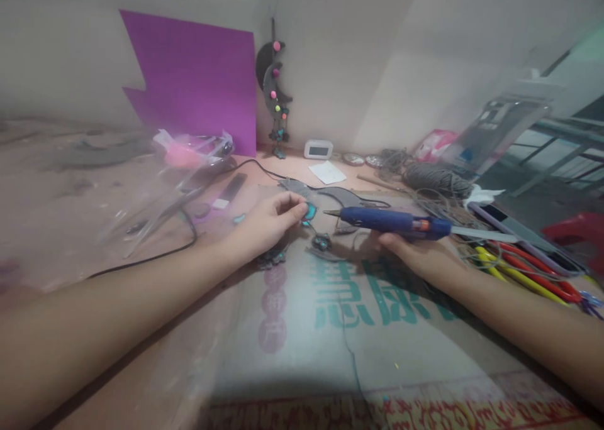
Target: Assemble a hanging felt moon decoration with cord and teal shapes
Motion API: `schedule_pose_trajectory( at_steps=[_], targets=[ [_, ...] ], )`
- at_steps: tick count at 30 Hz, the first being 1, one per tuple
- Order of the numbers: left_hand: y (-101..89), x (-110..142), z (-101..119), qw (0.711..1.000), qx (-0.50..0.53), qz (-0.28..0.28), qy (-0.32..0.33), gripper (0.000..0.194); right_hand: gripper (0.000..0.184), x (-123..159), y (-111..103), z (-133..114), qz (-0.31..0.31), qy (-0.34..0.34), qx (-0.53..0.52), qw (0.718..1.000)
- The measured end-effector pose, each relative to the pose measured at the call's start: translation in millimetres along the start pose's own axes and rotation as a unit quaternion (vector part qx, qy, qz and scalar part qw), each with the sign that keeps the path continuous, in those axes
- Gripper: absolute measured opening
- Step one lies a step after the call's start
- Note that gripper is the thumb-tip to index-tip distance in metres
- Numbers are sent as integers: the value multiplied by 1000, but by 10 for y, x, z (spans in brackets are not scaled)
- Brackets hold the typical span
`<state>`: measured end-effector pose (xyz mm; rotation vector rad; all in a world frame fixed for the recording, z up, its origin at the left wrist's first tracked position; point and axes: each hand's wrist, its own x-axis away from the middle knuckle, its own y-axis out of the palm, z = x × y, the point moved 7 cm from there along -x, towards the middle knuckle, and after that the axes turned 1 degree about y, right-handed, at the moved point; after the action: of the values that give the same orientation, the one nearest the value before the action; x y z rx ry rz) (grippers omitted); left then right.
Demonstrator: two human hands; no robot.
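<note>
Between the thumb and fingers of my left hand is pinched a small turquoise piece with a dark edge. My right hand is wrapped round a blue hot glue gun, a pale glue stick poking out of its back. The gun's metal nozzle points left, a short gap from the turquoise piece. Below it lies a small dark flower-like piece with turquoise dots. Grey crescent shapes rest behind my hands. My right fingers are partly hidden behind the gun.
A printed cardboard sheet covers the work surface. At right lie grey yarn, a phone and red- and yellow-handled tools. Plastic bags sit at left. A moon ornament hangs by purple card; a black cord crosses the table.
</note>
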<state>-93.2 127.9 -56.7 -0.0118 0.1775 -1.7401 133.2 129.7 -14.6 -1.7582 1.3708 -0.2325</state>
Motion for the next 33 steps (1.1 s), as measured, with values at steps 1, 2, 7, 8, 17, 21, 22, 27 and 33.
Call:
schedule_pose_trajectory(
  at_steps=[1,2,7,8,17,21,22,27,33],
  targets=[
    [-1,1,4,1000,-1,2,0,26,48,7,-19,-3,-2,-6,-36,999],
    [-2,2,3,1000,-2,4,0,25,49,9,-45,-15,-1,-14,-92,996],
    [-9,-2,-15,999,-25,13,26,25,35,-110,-362,-86,89,-28,-336,937],
    [-9,-5,-19,999,-34,13,34,25,32,-169,-432,-80,106,-17,-322,941],
    [-15,-38,-53,996,-60,6,63,26,31,-1116,-342,516,62,159,-7,985],
    [-24,-43,-76,997,-55,7,48,27,37,-1409,-4,813,45,163,59,984],
    [-25,-43,-79,998,-51,7,46,27,38,-1445,58,858,39,163,67,984],
    [-19,-34,-41,998,-42,9,40,26,37,-1485,135,917,-8,152,106,983],
    [-17,-30,-10,999,-35,14,33,24,41,-1295,-163,926,-14,118,175,977]
  ],
)
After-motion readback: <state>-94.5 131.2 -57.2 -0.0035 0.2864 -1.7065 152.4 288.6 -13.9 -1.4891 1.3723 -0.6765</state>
